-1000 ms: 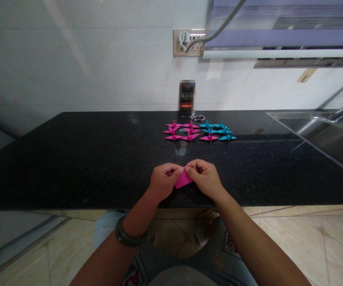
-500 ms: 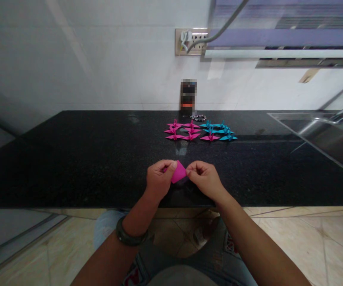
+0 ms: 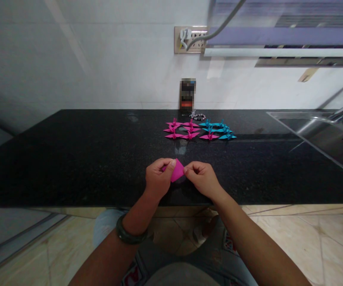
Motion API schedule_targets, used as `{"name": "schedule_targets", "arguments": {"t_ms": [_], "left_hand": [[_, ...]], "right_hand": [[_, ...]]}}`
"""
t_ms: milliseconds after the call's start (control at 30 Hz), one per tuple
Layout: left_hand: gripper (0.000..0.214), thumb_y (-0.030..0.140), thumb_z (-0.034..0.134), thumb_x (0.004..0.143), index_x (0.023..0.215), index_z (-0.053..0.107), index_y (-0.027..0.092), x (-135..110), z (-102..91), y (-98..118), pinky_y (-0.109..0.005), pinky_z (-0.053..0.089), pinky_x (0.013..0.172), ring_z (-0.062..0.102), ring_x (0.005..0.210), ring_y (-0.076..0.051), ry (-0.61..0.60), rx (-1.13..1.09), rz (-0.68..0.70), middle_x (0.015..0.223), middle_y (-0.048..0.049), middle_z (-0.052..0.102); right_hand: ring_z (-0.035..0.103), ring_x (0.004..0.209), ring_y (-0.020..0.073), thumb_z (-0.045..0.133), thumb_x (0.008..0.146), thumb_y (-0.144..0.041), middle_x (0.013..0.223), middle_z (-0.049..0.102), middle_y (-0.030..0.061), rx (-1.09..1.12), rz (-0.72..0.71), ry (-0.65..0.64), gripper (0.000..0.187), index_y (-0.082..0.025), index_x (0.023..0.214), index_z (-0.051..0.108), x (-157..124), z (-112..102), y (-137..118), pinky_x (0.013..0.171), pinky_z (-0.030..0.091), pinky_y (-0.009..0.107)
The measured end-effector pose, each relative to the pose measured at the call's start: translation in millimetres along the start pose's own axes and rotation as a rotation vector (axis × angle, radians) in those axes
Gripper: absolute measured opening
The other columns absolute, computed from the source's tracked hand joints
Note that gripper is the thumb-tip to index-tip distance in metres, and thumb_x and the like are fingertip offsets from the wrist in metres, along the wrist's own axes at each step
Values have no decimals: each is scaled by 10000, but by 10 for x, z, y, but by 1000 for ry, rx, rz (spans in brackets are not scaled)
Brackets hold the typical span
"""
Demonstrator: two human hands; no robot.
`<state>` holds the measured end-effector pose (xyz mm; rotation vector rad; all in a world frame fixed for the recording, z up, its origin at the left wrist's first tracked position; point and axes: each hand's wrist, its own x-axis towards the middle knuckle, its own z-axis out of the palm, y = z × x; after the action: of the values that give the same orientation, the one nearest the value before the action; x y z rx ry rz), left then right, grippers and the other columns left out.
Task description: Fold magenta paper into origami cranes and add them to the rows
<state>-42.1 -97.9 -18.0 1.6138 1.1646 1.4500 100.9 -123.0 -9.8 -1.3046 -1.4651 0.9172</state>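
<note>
A piece of bright pink folded paper [image 3: 177, 171] is held between my hands, just above the front part of the dark countertop. My left hand [image 3: 159, 174] is closed on its left side, thumb lying across the face of the paper. At the right corner, the thumb and fingertips of my right hand [image 3: 201, 176] pinch the paper. Beyond my hands stand several pink paper cranes [image 3: 191, 136] in rows. Several blue paper cranes [image 3: 227, 136] stand beside them on the right.
The black speckled countertop [image 3: 100, 159] runs along a white wall. A pixelated upright object [image 3: 187, 95] leans at the wall, with a beaded loop [image 3: 199, 117] beside it. A metal sink [image 3: 332, 147] is at the right. A cable [image 3: 219, 31] hangs from a wall socket [image 3: 199, 39].
The right hand has shifted slightly left, its pinch staying at the paper's right corner. The left hand keeps its hold. The whole view has shifted a little.
</note>
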Motion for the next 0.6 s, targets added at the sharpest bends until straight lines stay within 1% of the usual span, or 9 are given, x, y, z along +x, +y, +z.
{"name": "schedule_targets", "arguments": {"t_ms": [167,367,467,533,600], "left_hand": [[178,296,565,746,735,660,145,-3,4,-6,-230,426,578,543,618,-122,37,4,5,668,-24,618],[181,300,575,735,734,663,143,0,17,-20,-228,425,562,543,606,-122,68,-17,-29,667,-22,623],[188,310,581,728,726,662,140,7,21,-24,-228,425,547,542,589,-121,90,-28,-54,655,-20,627],[194,314,576,732,732,663,140,8,20,-22,-228,427,542,545,586,-122,82,-31,-61,654,-20,631],[195,314,573,736,739,666,142,4,17,-15,-230,431,547,553,591,-124,43,-19,-53,662,-24,638]], "right_hand": [[357,469,74,525,699,-242,499,432,-44,7,-4,14,166,-164,554,502,3,8,25,465,301,207],[347,475,75,518,728,-262,512,418,-41,0,-1,13,165,-149,610,541,-10,7,25,461,292,208],[366,489,82,517,746,-288,528,437,-34,3,-2,14,178,-145,657,575,-13,-3,37,474,309,212],[398,512,90,516,756,-304,557,471,-23,20,-8,8,190,-146,689,596,-9,-9,44,496,332,216],[427,538,97,517,763,-325,589,505,-14,38,-16,-6,200,-151,727,609,1,-7,44,520,354,221]]}}
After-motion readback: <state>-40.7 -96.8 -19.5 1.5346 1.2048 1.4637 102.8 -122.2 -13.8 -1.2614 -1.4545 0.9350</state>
